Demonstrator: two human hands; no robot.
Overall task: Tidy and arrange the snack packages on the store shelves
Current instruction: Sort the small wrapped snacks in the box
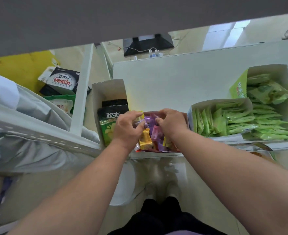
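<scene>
Head view: both hands' fingers (136,116) curl among packets (146,138).

Glossy pale tiled floor (190,39), white metal shelf (173,78), yellow panel (21,67) at left

Both fingertips buried among packets, green box (275,99) cut by right edge

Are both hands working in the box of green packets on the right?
No, both the left hand and right hand are in the middle box of mixed-colour packets.
</scene>
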